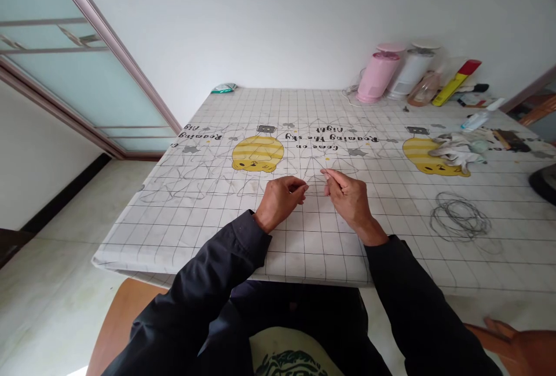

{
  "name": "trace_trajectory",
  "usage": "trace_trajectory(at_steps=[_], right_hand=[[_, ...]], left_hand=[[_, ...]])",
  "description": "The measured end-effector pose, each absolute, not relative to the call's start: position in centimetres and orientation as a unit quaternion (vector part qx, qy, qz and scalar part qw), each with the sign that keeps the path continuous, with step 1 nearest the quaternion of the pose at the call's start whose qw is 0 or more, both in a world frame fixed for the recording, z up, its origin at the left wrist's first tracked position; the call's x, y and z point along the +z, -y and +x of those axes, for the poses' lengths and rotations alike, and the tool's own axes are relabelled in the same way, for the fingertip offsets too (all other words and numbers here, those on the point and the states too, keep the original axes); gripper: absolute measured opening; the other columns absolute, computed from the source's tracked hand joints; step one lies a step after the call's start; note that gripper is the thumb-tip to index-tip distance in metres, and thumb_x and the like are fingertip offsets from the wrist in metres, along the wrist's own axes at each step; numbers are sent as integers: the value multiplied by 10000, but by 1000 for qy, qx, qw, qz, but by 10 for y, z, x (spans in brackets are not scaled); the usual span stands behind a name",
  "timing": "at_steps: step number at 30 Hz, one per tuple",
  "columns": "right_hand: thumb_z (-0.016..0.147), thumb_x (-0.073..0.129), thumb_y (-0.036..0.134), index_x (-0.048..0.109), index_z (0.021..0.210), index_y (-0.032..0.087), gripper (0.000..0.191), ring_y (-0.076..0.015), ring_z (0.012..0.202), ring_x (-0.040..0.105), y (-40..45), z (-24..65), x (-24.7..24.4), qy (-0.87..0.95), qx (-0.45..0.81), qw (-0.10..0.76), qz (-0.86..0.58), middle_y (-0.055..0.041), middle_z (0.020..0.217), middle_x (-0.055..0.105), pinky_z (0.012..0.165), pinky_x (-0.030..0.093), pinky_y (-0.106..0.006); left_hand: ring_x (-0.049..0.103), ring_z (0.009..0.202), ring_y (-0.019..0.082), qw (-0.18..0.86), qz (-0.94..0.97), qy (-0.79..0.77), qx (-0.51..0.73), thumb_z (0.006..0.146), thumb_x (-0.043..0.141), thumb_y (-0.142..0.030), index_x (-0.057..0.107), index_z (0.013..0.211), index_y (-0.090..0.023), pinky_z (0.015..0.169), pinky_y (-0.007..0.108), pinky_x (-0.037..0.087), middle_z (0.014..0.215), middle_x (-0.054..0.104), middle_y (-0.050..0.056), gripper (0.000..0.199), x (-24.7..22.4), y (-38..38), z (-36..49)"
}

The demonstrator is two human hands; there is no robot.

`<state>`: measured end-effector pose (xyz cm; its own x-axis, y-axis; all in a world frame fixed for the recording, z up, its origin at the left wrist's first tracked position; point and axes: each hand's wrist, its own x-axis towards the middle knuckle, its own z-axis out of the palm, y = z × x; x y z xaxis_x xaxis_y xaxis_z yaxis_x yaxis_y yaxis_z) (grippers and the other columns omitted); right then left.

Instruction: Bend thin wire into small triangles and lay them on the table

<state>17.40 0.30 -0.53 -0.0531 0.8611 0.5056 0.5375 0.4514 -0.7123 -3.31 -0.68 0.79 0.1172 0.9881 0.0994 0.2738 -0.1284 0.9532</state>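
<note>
My left hand (282, 201) is closed in a pinch above the table, its thumb and forefinger pressed together on a thin grey strand. Just to its right, my right hand (348, 197) pinches the strand too, with a fine end near its fingertips. A small gap separates the two hands. Whether the strand is thread or fine wire I cannot tell. Loose loops of thin grey strand (174, 178) spread over the cloth beyond and left of my hands. A tangled coil of dark strand (460, 217) lies to the right.
A checked tablecloth (208, 234) covers the table against the wall. At the back right stand a pink cylinder (377, 76), a white one (406, 75) and a yellow tube with a red cap (456, 83). A crumpled cloth (456, 151) and a clear bottle (480, 116) lie nearer.
</note>
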Motion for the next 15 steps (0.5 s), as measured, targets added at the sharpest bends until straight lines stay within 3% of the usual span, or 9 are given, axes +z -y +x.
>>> trace_trajectory(at_steps=[8,15], right_hand=[[1082,612,496,833,1075,209,362,-165,535,596,-3,176,1,688,205,465,-518,-1,648,689,567,504,-305],[1091,603,489,812,999,217,355,-149,496,569,-1,178,8,672,240,461,-527,8,632,686,536,489,-293]], left_hand=[[782,766,168,249,731,-479,418,996,772,-227,744,1027,-181,681,285,610,1028,821,73,62,-3,4,-38],[794,845,152,224,721,-472,455,1008,770,-249,698,1240,-178,724,278,617,1328,782,116,253,3,4,-38]])
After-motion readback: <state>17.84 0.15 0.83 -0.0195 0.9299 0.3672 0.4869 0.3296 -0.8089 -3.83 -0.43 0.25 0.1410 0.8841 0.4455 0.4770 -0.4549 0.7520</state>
